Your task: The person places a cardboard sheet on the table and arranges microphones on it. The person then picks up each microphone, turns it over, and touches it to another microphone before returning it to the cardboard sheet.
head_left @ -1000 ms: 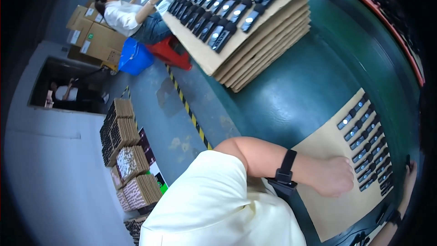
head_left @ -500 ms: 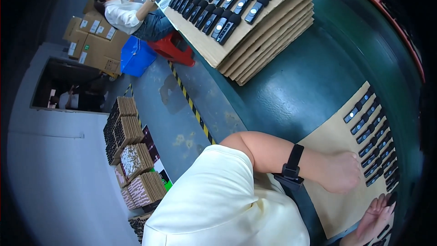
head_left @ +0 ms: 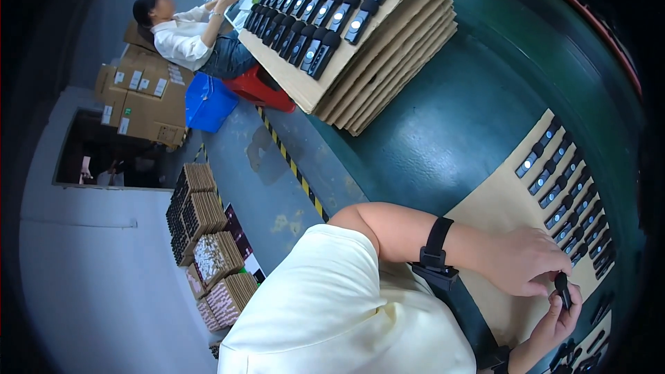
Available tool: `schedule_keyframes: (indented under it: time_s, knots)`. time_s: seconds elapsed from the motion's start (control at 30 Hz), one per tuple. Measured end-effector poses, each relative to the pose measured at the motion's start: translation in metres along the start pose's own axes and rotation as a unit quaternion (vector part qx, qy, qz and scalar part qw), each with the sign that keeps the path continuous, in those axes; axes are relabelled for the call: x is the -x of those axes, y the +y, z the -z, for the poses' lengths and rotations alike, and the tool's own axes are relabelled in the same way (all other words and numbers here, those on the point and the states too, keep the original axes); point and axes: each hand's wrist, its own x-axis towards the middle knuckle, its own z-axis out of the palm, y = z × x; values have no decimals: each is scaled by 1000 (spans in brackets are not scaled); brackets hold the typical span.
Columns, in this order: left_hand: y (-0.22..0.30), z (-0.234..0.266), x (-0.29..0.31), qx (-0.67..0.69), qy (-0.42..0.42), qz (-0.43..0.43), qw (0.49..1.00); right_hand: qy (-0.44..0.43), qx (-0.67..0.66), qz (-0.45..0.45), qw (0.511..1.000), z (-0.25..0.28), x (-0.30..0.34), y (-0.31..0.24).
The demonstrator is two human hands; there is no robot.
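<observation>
In my right hand (head_left: pixel 560 315) is a small black wireless microphone (head_left: pixel 565 296) with a dark foam top, held upright between thumb and fingers. My left hand (head_left: pixel 530 260) reaches in from the other side, its fingers bent around the foam end; the exact contact is partly hidden. Both hands are over a brown cardboard sheet (head_left: pixel 485 218). Just beyond my left hand, several similar microphones (head_left: pixel 554 190) lie on that sheet in neat rows, each with a foam top and a round light spot.
A stack of cardboard sheets (head_left: pixel 395 55) bearing rows of microphones stands on the green table (head_left: pixel 429 152). More dark parts lie by my right hand. Farther off, a person (head_left: pixel 187 34) sits on a red stool (head_left: pixel 260 90) beside a blue bin (head_left: pixel 208 104) and cartons (head_left: pixel 142 97).
My hands have come together. The right hand has moved up toward the left with the microphone, and the left hand has opened from a fist to bend its fingers around the foam end.
</observation>
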Motion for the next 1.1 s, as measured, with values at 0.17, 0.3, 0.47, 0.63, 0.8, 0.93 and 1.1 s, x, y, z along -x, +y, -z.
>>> schedule_keyframes:
  time_s: [0.17, 0.3, 0.47, 0.63, 0.8, 0.93, 1.1]
  knots:
    - [-3, -1, -2, -1, 25, -21, 999, 0, -19, 3, 1000, -7, 0, -10]
    - [-5, -5, -4, -10, 40, -42, 998, 29, -48, -29, 998, -6, 6, -15]
    - [-6, -6, -5, 1, 27, -30, 999, 0, -48, 25, 999, -12, 6, -20]
    - [-2, 11, -3, -6, -24, -16, 1000, -33, -1, 131, 991, -22, -8, -32]
    - [5, 11, -8, -9, -69, 3, 998, -38, 35, 193, 980, -18, -13, -30]
    - [2, 9, -10, -27, -76, -11, 997, -23, 14, 170, 985, -18, -13, -31]
    - [3, 8, -10, -40, -75, -27, 996, -28, -2, 195, 980, -17, -14, -30]
